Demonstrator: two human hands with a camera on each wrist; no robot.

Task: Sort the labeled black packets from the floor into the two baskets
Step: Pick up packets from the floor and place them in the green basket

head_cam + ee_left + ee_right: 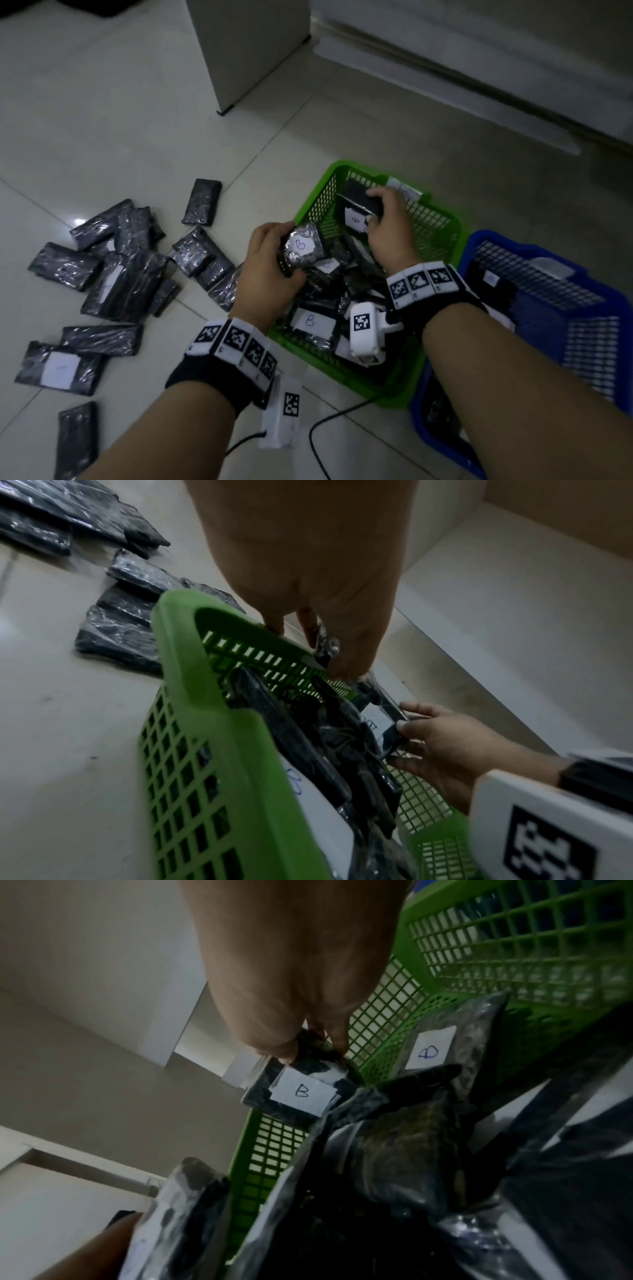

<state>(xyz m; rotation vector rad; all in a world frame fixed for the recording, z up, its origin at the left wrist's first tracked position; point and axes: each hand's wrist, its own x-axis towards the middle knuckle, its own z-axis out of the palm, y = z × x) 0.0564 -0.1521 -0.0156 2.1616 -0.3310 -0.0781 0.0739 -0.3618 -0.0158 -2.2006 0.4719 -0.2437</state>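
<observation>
Two baskets stand side by side on the floor (137,113), touching: the left basket (317,202) is heaped with packets (313,320), the right basket (534,346) holds a few. Left of them, loose packets (113,274) lie scattered on the tiles (several overlapping). Behind stands a cabinet (246,51). Both hands hold packets over the left basket, the left hand (270,267) nearer than the right hand (390,222).
</observation>
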